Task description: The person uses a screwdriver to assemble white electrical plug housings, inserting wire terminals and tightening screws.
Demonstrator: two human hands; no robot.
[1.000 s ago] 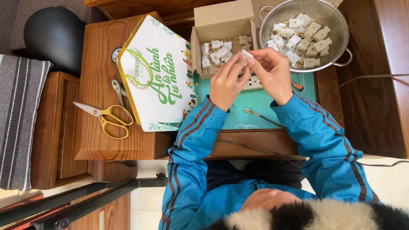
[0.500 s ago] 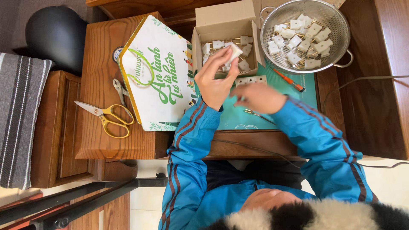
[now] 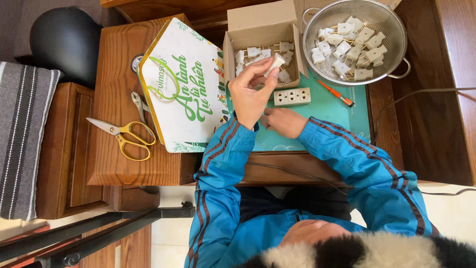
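The left hand [image 3: 250,94] pinches a small white plug [image 3: 276,62] in its fingertips, held up over the open box [image 3: 262,34] at the far edge of the desk [image 3: 317,111]. The right hand [image 3: 283,121] rests loosely curled on the green mat, holding nothing I can see. The plug looks light, hard and smooth. Hold its plastic body, not the thin metal pins.

Yellow-handled scissors [image 3: 126,136] and pliers [image 3: 139,105] on wooden side table [image 3: 114,164]; white house-shaped printed box [image 3: 181,87] alongside. Black helmet [image 3: 67,42] above striped grey cloth [image 3: 22,139]. Orange screwdriver [image 3: 336,93] on teal mat [image 3: 342,124].
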